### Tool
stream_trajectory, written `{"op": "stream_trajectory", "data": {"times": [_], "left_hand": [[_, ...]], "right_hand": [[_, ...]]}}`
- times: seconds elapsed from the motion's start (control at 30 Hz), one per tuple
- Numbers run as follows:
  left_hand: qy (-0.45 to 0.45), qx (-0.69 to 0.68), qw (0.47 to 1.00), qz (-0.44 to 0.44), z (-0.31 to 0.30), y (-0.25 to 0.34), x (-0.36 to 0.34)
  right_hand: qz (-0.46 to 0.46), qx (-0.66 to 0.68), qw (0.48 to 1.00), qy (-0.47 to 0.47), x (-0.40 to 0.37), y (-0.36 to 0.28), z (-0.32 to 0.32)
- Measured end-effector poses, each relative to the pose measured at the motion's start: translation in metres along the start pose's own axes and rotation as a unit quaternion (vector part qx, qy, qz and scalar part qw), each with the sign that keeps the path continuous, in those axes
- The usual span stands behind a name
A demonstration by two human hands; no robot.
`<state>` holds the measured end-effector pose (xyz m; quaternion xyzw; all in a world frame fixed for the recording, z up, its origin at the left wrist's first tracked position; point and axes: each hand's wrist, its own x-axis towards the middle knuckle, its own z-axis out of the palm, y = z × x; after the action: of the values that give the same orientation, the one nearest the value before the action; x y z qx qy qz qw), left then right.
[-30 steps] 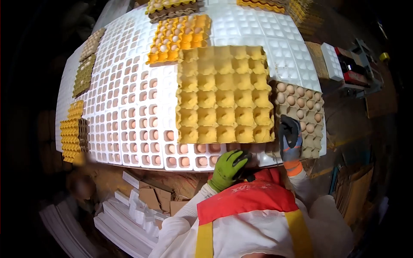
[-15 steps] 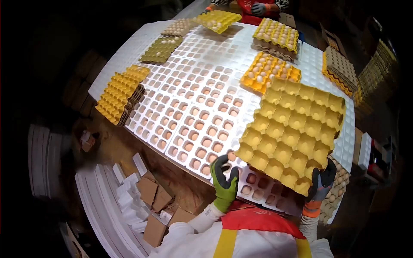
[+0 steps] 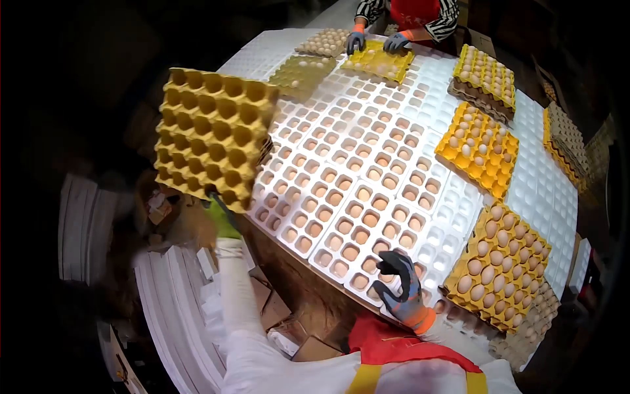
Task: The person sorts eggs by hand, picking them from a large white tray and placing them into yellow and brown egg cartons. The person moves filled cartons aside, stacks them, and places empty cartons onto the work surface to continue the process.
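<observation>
My left hand (image 3: 223, 217), in a green and black glove, grips the bottom edge of an empty yellow egg tray (image 3: 210, 134), raised at the table's left side. Over the front edge of the white foam trays (image 3: 367, 217), my right hand (image 3: 401, 289) is curved in a grey glove with an orange cuff, thumb and fingers apart. Brown eggs sit in many of the foam cells near it. Just right of that hand, a yellow tray full of eggs (image 3: 502, 262) rests on another tray of eggs (image 3: 535, 322).
Across the table a person's gloved hands (image 3: 374, 43) touch a yellow tray (image 3: 379, 61). An orange tray with eggs (image 3: 479, 144) and a stacked egg tray (image 3: 485, 75) stand on the right. White foam stacks (image 3: 177, 315) and cardboard (image 3: 315, 348) lie below left.
The empty tray has swung from the right to the far left, now in my left hand only. My right hand has let go of it. The full egg tray beneath is uncovered. The view has shifted.
</observation>
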<state>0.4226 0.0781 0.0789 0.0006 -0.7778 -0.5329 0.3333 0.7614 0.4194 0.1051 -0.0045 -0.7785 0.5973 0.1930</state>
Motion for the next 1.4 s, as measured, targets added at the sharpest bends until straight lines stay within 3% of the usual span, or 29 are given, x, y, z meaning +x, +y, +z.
{"op": "stream_trajectory", "data": {"times": [0.13,0.17,0.2,0.23,0.27,0.33,0.37,0.43,0.47,0.5,0.57,0.6,0.63,0.67,0.7,0.73,0.8,0.83,0.9,1.0,1.03,1.07,1.1,1.17,1.23,1.27,1.3,1.33,1.4], "left_hand": [[0.107,0.066,0.992,-0.019,-0.025,-0.194,0.169],[0.069,0.208,0.975,-0.034,-0.029,-0.199,0.187],[-0.029,0.438,0.898,-0.018,-0.035,-0.190,0.198],[-0.142,0.663,0.733,0.049,-0.038,-0.185,0.208],[-0.196,0.739,0.637,0.098,-0.039,-0.189,0.216],[-0.126,0.695,0.708,0.019,-0.022,-0.161,0.200],[-0.048,0.609,0.787,-0.089,-0.018,-0.166,0.207],[-0.052,0.687,0.725,-0.013,-0.018,-0.178,0.199],[-0.115,0.804,0.554,0.183,-0.035,-0.184,0.191],[-0.058,0.594,0.802,-0.006,-0.034,-0.186,0.203],[-0.068,0.567,0.818,0.072,-0.055,-0.214,0.215],[-0.040,0.300,0.946,-0.112,-0.040,-0.150,0.187],[-0.035,0.428,0.897,0.102,-0.060,-0.223,0.226],[-0.056,0.389,0.920,0.014,-0.058,-0.221,0.226],[-0.111,0.718,0.651,0.220,-0.059,-0.234,0.240],[-0.077,0.670,0.736,0.058,-0.050,-0.226,0.247],[-0.008,0.567,0.824,0.000,-0.019,-0.154,0.220],[-0.064,0.532,0.836,0.122,0.000,-0.126,0.182],[-0.167,0.421,0.814,0.363,0.034,-0.086,0.138],[-0.377,0.634,0.616,0.278,0.044,-0.074,0.120],[-0.396,0.478,0.758,0.199,0.044,-0.105,0.143],[-0.443,0.509,0.725,0.139,0.055,-0.075,0.143],[-0.429,0.573,0.672,0.190,0.070,-0.078,0.149],[-0.383,0.580,0.670,0.261,0.088,-0.063,0.140],[-0.342,0.279,0.855,0.272,0.127,-0.004,0.061],[-0.464,0.016,0.870,0.167,0.151,0.012,0.023],[-0.475,0.042,0.859,0.188,0.160,0.100,-0.059],[-0.590,-0.070,0.791,0.142,0.166,0.118,-0.117],[-0.620,-0.109,0.701,0.335,0.151,0.217,-0.249]], "right_hand": [[0.097,0.019,0.995,0.029,-0.028,0.015,-0.017],[0.125,0.029,0.991,0.047,-0.036,0.017,-0.020],[0.138,-0.012,0.989,0.044,-0.040,0.018,-0.025],[0.150,-0.027,0.987,0.045,-0.046,0.021,-0.030],[0.160,-0.042,0.985,0.044,-0.047,0.021,-0.033],[0.140,-0.069,0.987,0.043,-0.045,0.017,-0.038],[0.136,-0.083,0.986,0.046,-0.045,0.013,-0.041],[0.155,-0.095,0.982,0.041,-0.047,0.005,-0.045],[0.165,-0.100,0.980,0.041,-0.045,0.001,-0.046],[0.159,-0.098,0.982,0.037,-0.041,-0.003,-0.047],[0.172,-0.084,0.981,0.040,-0.042,-0.010,-0.051],[0.183,-0.064,0.980,0.039,-0.044,-0.008,-0.051],[0.205,-0.074,0.975,0.037,-0.049,-0.008,-0.050],[0.215,-0.070,0.973,0.041,-0.051,-0.008,-0.048],[0.224,-0.063,0.972,0.041,-0.053,-0.009,-0.046],[0.235,-0.056,0.970,0.037,-0.053,-0.010,-0.046],[0.195,-0.123,0.973,0.018,-0.056,-0.015,-0.048],[0.176,-0.141,0.974,0.018,-0.060,-0.013,-0.047],[0.163,-0.154,0.974,0.010,-0.064,-0.009,-0.045],[0.178,-0.114,0.977,0.021,-0.069,-0.023,-0.048],[0.143,-0.138,0.980,0.019,-0.073,-0.023,-0.050],[0.150,-0.154,0.977,0.007,-0.079,-0.027,-0.055],[0.149,-0.164,0.975,0.013,-0.089,-0.024,-0.058],[0.138,-0.182,0.973,0.021,-0.104,-0.023,-0.069],[0.141,-0.274,0.948,0.075,-0.122,-0.019,-0.093],[0.191,-0.330,0.918,0.106,-0.124,-0.024,-0.107],[0.245,-0.380,0.882,0.131,-0.126,-0.028,-0.121],[0.303,-0.488,0.811,0.112,-0.117,-0.038,-0.143],[0.249,-0.613,0.748,0.060,-0.128,-0.011,-0.158]]}}
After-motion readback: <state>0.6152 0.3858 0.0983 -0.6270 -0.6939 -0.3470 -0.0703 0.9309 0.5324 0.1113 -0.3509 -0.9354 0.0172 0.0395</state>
